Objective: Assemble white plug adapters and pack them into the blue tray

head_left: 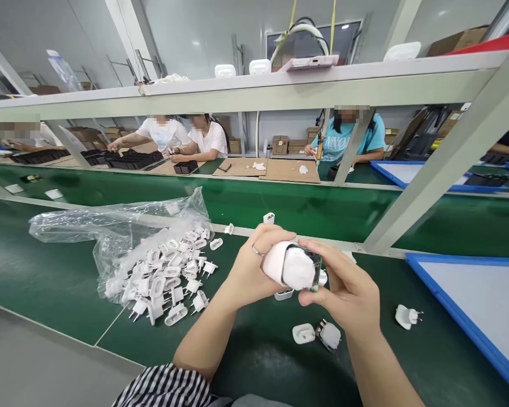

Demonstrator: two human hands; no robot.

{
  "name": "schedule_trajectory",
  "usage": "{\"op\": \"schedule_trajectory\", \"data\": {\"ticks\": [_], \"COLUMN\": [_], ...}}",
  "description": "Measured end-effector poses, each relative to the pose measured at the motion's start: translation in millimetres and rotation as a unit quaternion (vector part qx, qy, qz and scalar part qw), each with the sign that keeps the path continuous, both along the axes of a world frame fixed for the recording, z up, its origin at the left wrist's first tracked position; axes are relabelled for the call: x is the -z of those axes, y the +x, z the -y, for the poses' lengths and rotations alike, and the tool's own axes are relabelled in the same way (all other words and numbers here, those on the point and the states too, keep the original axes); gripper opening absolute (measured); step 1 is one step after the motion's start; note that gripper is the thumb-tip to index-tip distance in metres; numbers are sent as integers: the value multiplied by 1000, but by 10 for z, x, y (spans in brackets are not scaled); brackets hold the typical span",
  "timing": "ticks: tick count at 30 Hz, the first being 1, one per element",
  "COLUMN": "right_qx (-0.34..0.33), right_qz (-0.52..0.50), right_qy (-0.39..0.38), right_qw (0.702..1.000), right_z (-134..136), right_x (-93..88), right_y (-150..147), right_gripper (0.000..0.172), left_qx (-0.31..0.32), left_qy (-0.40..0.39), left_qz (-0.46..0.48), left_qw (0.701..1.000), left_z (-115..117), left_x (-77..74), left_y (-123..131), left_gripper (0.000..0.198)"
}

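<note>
My left hand (248, 268) is closed around a white charger housing (274, 263), a ring on one finger. Between the fingertips of my right hand (352, 285) is a green circuit board (318, 265) with a white padded block (299, 269) on it. The block sits at the housing's mouth, partly inside; how deep is hidden. Below my hands lie a white plug cover (303, 333) and another circuit assembly (330, 336). Partly behind my fingers is a small white charger piece (284, 294).
Many white plug covers (169, 277) spill from a clear plastic bag (110, 217) at left. A single plug cover (406, 316) lies at right, near a blue-edged tray (458, 305). A slanted frame post (436, 147) and shelf (237, 93) stand ahead. Several people sit across the green conveyor (237, 195).
</note>
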State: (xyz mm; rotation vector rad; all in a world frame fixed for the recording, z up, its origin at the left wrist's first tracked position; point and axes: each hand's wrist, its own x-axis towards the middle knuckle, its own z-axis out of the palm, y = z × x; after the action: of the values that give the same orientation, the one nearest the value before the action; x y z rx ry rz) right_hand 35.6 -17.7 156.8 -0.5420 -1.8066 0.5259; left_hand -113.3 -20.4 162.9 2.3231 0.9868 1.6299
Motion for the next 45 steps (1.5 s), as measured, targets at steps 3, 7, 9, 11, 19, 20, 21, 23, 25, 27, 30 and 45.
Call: {"op": "schedule_trajectory", "data": {"ticks": [3, 7, 9, 11, 19, 20, 21, 23, 25, 27, 30, 45], "right_qx": [6, 31, 47, 64, 115, 119, 123, 131, 137, 138, 140, 71], "right_qz": [26, 65, 86, 108, 167, 172, 176, 185, 192, 199, 230, 578], "right_qy": [27, 56, 75, 99, 208, 222, 232, 240, 237, 231, 214, -141], "right_qw": [999, 996, 992, 987, 957, 952, 949, 944, 942, 942, 939, 800], "right_z": [-27, -17, -2, 18, 171, 189, 203, 219, 220, 211, 185, 266], "right_x": [-3, -18, -32, -50, -94, -92, -89, -81, -74, -72, -85, 293], "right_y": [9, 33, 45, 55, 91, 93, 93, 89, 84, 83, 86, 339], "right_gripper": [52, 51, 51, 50, 47, 47, 47, 46, 44, 44, 45, 45], "left_qx": [5, 9, 11, 13, 32, 36, 41, 49, 57, 67, 76, 1], "left_qy": [1, -8, -10, -7, 57, 58, 59, 61, 65, 65, 48, -385], "left_qz": [3, 7, 9, 12, 39, 44, 48, 51, 46, 40, 43, -17], "left_qw": [1000, 1000, 1000, 1000, 997, 997, 996, 996, 995, 995, 995, 923], "left_z": [1, 2, 1, 0, 8, 10, 11, 12, 15, 19, 24, 511], "left_x": [-10, -9, -4, 1, 32, 38, 43, 52, 56, 54, 40, 1099], "left_y": [8, 7, 6, 8, 16, 14, 12, 11, 15, 25, 53, -122], "left_gripper": [51, 51, 51, 50, 41, 41, 40, 39, 40, 43, 47, 42]}}
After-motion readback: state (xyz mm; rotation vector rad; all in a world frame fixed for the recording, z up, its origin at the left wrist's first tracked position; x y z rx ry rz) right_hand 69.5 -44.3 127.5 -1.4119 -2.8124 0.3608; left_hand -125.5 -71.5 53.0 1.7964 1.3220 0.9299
